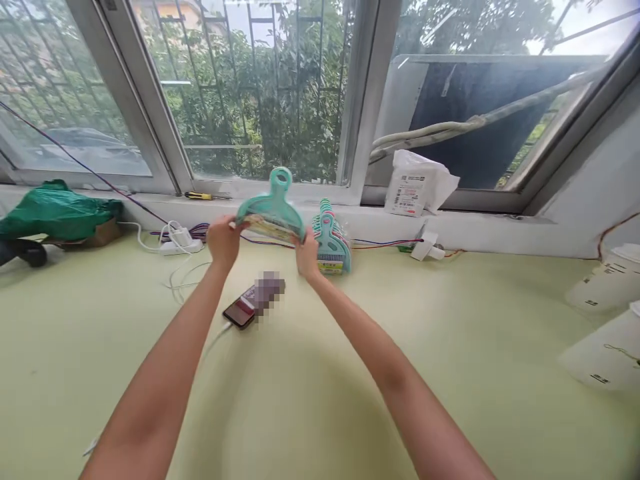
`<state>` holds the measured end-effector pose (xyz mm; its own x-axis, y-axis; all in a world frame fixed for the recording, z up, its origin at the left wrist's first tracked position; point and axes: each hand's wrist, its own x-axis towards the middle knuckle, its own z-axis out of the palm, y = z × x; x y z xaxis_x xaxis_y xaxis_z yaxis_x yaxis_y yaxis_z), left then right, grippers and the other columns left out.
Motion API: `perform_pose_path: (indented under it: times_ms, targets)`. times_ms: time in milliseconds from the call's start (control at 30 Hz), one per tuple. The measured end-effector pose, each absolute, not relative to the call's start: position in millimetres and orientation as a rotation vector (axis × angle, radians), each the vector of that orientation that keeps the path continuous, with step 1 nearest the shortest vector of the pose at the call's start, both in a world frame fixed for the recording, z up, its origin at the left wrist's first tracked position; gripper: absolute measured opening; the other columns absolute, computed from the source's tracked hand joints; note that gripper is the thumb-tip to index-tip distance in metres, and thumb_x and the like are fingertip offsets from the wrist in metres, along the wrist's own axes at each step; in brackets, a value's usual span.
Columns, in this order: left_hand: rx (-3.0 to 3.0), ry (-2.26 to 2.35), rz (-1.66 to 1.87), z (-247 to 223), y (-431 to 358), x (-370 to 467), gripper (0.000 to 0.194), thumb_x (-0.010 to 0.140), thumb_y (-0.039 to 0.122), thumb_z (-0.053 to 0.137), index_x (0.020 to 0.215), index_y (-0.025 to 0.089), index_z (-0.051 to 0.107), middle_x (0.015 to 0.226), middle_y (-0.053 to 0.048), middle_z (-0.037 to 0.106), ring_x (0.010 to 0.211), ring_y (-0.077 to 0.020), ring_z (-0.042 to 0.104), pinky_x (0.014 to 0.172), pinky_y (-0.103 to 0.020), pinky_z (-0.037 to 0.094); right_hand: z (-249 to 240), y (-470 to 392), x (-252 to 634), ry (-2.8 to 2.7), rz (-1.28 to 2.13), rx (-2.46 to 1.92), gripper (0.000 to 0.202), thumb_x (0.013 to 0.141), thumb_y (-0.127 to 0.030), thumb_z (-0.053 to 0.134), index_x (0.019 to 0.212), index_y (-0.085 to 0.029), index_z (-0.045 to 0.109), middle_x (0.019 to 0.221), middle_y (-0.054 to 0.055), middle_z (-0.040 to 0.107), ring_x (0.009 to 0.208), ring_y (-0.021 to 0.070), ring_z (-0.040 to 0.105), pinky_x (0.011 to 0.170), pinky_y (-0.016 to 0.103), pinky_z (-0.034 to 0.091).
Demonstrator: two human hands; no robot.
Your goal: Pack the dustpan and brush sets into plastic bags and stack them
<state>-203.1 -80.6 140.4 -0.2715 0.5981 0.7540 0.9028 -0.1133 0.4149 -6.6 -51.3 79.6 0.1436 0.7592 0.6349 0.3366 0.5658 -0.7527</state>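
Two hands (223, 243) hold a dustpan (273, 212) handle-up, long axis roughly upright.

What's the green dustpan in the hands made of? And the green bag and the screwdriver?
The green dustpan looks like smooth hard plastic: bright colour, moulded handle loop. The green bag seems thin, shiny plastic, all creases and glints. The screwdriver has a yellow-and-black handle, probably plastic; its thin shaft may be metal, but it's too small to be sure.

Bright daylight from windows (260, 87); soft shadows on tabletop (475, 333); phone (245, 308) partly pixelated; edges stretched.
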Motion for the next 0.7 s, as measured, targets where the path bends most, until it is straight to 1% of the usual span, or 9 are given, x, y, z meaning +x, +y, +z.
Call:
perform_pose_path:
  times_ms: [67, 100, 233, 300, 400, 467, 533, 633, 700]
  targets:
    - [-1.600, -1.957, -1.220, 129, -68, -246, 0.020, 0.083, 0.028, 0.060, 0.094, 0.017, 0.071, 0.096, -0.011, 0.067, 0.089, -0.0257, 0.061, 0.080, -0.034, 0.042, 75, -28, -53, -1.495, 0.485, -1.045, 0.019, 0.083, -0.018, 0.053, 0.102, -0.017, 0.055, 0.091, 0.010, 0.066, 0.083, 0.0222, 0.060, 0.077, 0.031, 0.045]
    - [-1.606, -2.014, -1.166, 120, -61, -262, 0.021, 0.082, 0.027, 0.059, 0.094, 0.016, 0.072, 0.094, -0.012, 0.067, 0.090, -0.0275, 0.061, 0.080, -0.035, 0.043, 69, -16, -71, -1.511, 0.522, -1.062, 0.020, 0.081, -0.015, 0.053, 0.101, -0.017, 0.056, 0.094, 0.011, 0.067, 0.087, 0.0232, 0.061, 0.080, 0.032, 0.045]
    - [-1.675, -2.222, -1.035, 82, -16, -292, 0.021, 0.080, 0.024, 0.057, 0.089, 0.015, 0.073, 0.078, -0.013, 0.067, 0.084, -0.0291, 0.062, 0.077, -0.036, 0.045, 40, 31, -110, -1.509, 0.599, -1.198, 0.025, 0.078, -0.009, 0.051, 0.101, -0.015, 0.059, 0.102, 0.015, 0.065, 0.099, 0.0270, 0.060, 0.090, 0.038, 0.044]
    - [-1.747, -2.247, -1.015, 64, 12, -293, 0.019, 0.079, 0.023, 0.057, 0.088, 0.015, 0.072, 0.075, -0.013, 0.067, 0.085, -0.0289, 0.063, 0.079, -0.036, 0.046, 27, 51, -115, -1.478, 0.634, -1.284, 0.029, 0.078, -0.006, 0.049, 0.105, -0.012, 0.058, 0.106, 0.018, 0.063, 0.103, 0.0290, 0.059, 0.092, 0.042, 0.043]
    - [-1.827, -2.304, -0.970, 40, 51, -288, 0.021, 0.079, 0.021, 0.057, 0.093, 0.013, 0.069, 0.085, -0.016, 0.068, 0.091, -0.0305, 0.063, 0.081, -0.037, 0.047, 13, 75, -116, -1.382, 0.593, -1.352, 0.038, 0.079, -0.003, 0.043, 0.115, -0.007, 0.053, 0.118, 0.025, 0.055, 0.112, 0.0311, 0.054, 0.096, 0.044, 0.041]
    - [-1.794, -2.341, -0.993, 29, 70, -283, 0.026, 0.081, 0.020, 0.055, 0.101, 0.010, 0.067, 0.095, -0.020, 0.067, 0.096, -0.0319, 0.062, 0.082, -0.039, 0.047, 8, 87, -117, -1.336, 0.511, -1.336, 0.044, 0.080, -0.001, 0.039, 0.122, -0.007, 0.048, 0.125, 0.026, 0.050, 0.120, 0.0311, 0.049, 0.099, 0.046, 0.038]
    - [-1.737, -2.350, -1.047, 20, 84, -280, 0.029, 0.083, 0.020, 0.052, 0.107, 0.009, 0.064, 0.101, -0.022, 0.065, 0.099, -0.0327, 0.061, 0.084, -0.040, 0.047, 5, 95, -118, -1.336, 0.459, -1.344, 0.045, 0.082, -0.002, 0.037, 0.126, -0.008, 0.046, 0.127, 0.025, 0.048, 0.125, 0.0318, 0.044, 0.103, 0.048, 0.035]
    - [-1.732, -2.361, -1.060, 14, 93, -281, 0.027, 0.084, 0.022, 0.051, 0.105, 0.009, 0.062, 0.100, -0.021, 0.065, 0.101, -0.0328, 0.060, 0.086, -0.041, 0.046, 3, 100, -119, -1.375, 0.464, -1.355, 0.045, 0.086, -0.005, 0.036, 0.130, -0.005, 0.043, 0.127, 0.027, 0.047, 0.129, 0.0334, 0.039, 0.105, 0.051, 0.031]
    - [-1.739, -2.372, -1.050, 13, 93, -284, 0.029, 0.084, 0.025, 0.053, 0.106, 0.009, 0.060, 0.102, -0.021, 0.064, 0.104, -0.0329, 0.059, 0.088, -0.042, 0.045, 2, 99, -119, -1.391, 0.497, -1.317, 0.050, 0.087, -0.007, 0.036, 0.137, -0.003, 0.035, 0.132, 0.028, 0.043, 0.132, 0.0337, 0.036, 0.107, 0.052, 0.028]
